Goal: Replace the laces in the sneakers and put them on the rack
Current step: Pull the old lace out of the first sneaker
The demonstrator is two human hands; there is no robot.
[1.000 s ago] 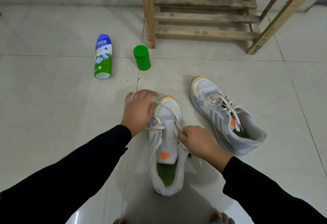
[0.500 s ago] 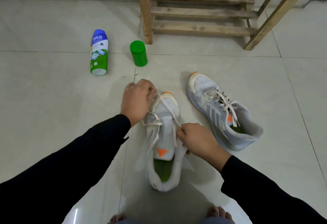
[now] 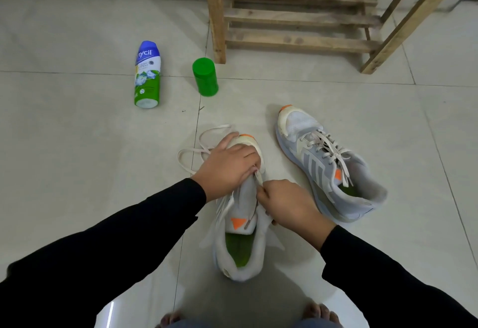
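A: What is seen on the tiled floor [image 3: 77, 172]?

B: Two grey-and-white sneakers are seen. The near sneaker [image 3: 240, 224] is laid toe away from the camera, its green insole exposed and its tongue lifted. The far sneaker [image 3: 328, 167] is set to the right of it, angled, apart from it and fully laced.

A: How are the hands placed?

B: The left hand [image 3: 227, 167] is pressed over the toe end of the near sneaker, fingers curled down at the lowest eyelets. The right hand [image 3: 287, 206] is closed in a narrow pinch on the pale lace [image 3: 259, 177] at the right side of the tongue. Whether anything is actually gripped by the left hand cannot be told; its fingertips are hidden against the shoe.

A: And the rest of the lace?

B: Loose loops [image 3: 204, 144] of it are spread on the floor just left of the toe, beside the left hand.

A: What else is found nearby?

B: A blue, white and green bottle [image 3: 147, 74] is laid on its side further back to the left, and a green cap [image 3: 205, 76] is stood upright beside it. A wooden rack [image 3: 297, 17] is placed behind, near the wall, well apart from both sneakers. Black sleeves [image 3: 116, 245] are worn on both arms, and bare toes [image 3: 320, 314] are shown at the bottom edge.
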